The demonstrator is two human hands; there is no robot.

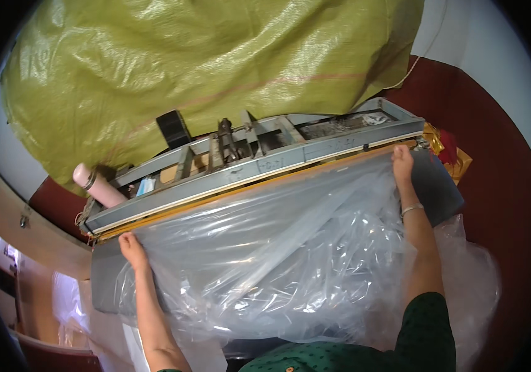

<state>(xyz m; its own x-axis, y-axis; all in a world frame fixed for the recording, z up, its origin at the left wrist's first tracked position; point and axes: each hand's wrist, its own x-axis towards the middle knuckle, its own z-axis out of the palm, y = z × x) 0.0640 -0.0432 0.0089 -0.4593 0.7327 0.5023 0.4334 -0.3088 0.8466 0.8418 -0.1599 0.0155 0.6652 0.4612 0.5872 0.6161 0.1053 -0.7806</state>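
A wide sheet of clear plastic film (247, 248) stretches between my two hands over a dark grey board (105, 279). My left hand (132, 249) is closed on the film's far left corner, close to the left end of an orange strip (240, 190). At the strip's right end my right hand (403, 162) is also closed, gripping the film's far right corner. The film lies fairly flat along the strip and bunches in shiny folds nearer my body. Just behind the strip runs a long grey metal frame (271, 165) with open compartments.
A pink bottle (97, 186) leans at the frame's left end. A black phone-like slab (173, 129) and pliers-like tools (227, 139) rest along the frame. Beyond stands a large yellow-green woven sheet (209, 62). More film (464, 273) hangs at the right above a dark red floor (495, 186).
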